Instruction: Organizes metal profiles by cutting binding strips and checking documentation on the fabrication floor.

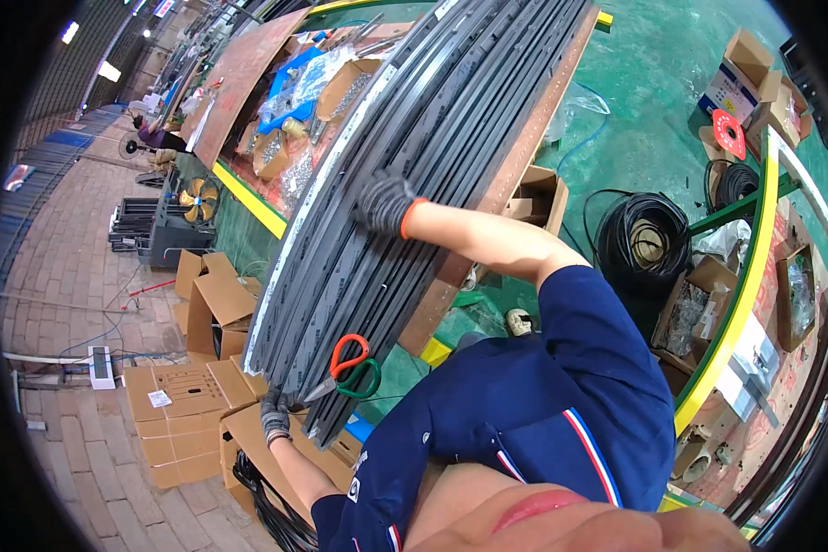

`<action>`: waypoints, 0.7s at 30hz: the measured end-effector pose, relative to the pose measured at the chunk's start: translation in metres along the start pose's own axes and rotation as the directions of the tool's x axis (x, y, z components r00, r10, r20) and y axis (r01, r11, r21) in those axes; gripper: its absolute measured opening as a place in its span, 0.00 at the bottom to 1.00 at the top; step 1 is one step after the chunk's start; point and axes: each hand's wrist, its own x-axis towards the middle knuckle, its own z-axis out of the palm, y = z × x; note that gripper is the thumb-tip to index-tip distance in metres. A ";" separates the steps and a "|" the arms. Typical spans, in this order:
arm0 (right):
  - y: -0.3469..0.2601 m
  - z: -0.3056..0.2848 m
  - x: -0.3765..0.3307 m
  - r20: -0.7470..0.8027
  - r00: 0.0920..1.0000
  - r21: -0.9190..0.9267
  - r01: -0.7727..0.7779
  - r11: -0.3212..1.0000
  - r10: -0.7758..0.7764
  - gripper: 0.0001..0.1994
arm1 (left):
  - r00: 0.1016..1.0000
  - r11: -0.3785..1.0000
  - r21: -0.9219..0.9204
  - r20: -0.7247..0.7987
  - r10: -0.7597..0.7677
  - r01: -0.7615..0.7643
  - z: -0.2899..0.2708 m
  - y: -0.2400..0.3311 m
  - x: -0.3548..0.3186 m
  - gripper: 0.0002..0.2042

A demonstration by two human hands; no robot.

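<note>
A thick stack of long dark grey and black strips lies across a brown board, with one pale strip along its left edge. My left hand, in a grey striped glove, is at the near end of the stack, its fingers closed round the end of a dark strip. Partway up the stack, my right hand, in a similar glove with an orange cuff, rests over the strips; its fingers are smeared by motion. Scissors with one orange and one green handle lie on the strips near my left hand.
Cardboard boxes stand on the brick floor at left. Beyond the strips, a table holds an open box of small metal parts and bags. Coiled black tubing lies at right, beside a yellow-edged table. A fan stands farther left.
</note>
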 end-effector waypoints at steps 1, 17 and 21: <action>-0.009 -0.004 -0.001 0.166 0.986 -0.030 0.037 0.999 -0.031 0.13 | 1.000 1.000 0.016 0.001 -0.012 0.012 0.002 -0.009 -0.003 0.15; 0.026 -0.046 0.006 0.299 0.954 0.047 0.015 0.999 -0.029 0.22 | 0.999 0.996 -0.078 -0.014 0.037 -0.038 0.001 -0.005 -0.007 0.16; 0.021 -0.037 0.002 0.219 0.976 -0.030 0.002 1.000 0.004 0.23 | 0.999 0.994 -0.098 -0.032 0.040 -0.043 -0.001 0.006 -0.011 0.17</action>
